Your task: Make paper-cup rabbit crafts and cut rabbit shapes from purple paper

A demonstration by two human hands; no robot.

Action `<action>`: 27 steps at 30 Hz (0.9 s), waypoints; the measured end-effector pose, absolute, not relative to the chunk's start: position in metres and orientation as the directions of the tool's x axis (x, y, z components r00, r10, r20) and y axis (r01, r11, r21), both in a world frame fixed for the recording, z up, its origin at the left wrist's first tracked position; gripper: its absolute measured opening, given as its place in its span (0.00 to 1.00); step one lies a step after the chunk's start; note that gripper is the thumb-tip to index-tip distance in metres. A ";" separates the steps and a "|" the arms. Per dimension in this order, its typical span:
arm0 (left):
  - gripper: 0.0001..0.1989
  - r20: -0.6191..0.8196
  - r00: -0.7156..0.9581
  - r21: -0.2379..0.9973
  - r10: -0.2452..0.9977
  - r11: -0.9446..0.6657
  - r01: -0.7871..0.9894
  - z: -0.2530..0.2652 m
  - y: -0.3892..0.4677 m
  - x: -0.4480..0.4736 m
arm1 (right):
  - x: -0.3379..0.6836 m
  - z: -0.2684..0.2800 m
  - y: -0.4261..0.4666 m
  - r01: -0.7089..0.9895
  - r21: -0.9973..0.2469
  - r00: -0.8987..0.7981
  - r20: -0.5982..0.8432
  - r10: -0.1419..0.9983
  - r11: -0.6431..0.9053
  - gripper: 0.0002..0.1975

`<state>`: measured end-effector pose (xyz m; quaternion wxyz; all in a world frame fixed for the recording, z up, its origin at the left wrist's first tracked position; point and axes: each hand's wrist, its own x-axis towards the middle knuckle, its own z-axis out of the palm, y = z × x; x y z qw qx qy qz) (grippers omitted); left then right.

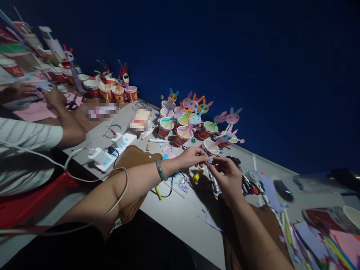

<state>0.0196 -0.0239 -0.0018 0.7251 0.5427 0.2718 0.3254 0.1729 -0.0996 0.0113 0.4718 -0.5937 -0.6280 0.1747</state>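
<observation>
My left hand (191, 156), with a bangle at the wrist, meets my right hand (228, 177) above the table (177, 217). Between the pinched fingertips of both hands is a small pale blue paper piece (210, 160); its exact shape is too small to tell. Just behind them stands a paper cup (210, 147) with a paper figure leaning out of it. Below the hands lie a yellow roll (198, 175), pens, and purple paper scraps (182, 182).
Several cups with rabbit-like paper figures (193, 105) line the table's back edge. A white power strip (115, 150) with plugged chargers and a brown bag (135, 161) are at left. Another person's hand (54, 98) works near scissors (72, 103). A black mouse (283, 190) lies right.
</observation>
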 end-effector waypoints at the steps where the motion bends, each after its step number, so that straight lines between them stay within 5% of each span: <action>1: 0.05 -0.038 0.639 0.965 0.768 0.194 -0.176 -0.002 -0.024 0.020 | 0.173 0.010 -0.101 0.647 -0.711 0.130 0.460 0.878 0.276 0.14; 5: 0.04 -0.073 0.639 0.963 0.766 0.220 -0.154 -0.001 -0.026 0.019 | 0.176 0.006 -0.103 0.811 -0.458 -0.026 0.595 0.804 0.365 0.09; 8: 0.05 -0.120 0.646 0.958 0.754 0.259 -0.124 0.001 -0.027 0.020 | 0.179 0.004 -0.103 0.842 -0.403 -0.060 0.592 0.804 0.359 0.08; 16: 0.14 -0.174 0.670 0.940 0.722 0.325 -0.106 -0.002 -0.028 0.024 | 0.178 0.003 -0.112 0.720 -0.640 0.129 0.502 0.855 0.267 0.10; 27: 0.11 -0.104 0.669 0.963 0.736 0.243 -0.117 0.008 -0.036 0.020 | 0.172 0.008 -0.114 0.423 -0.884 0.269 0.332 0.904 0.199 0.12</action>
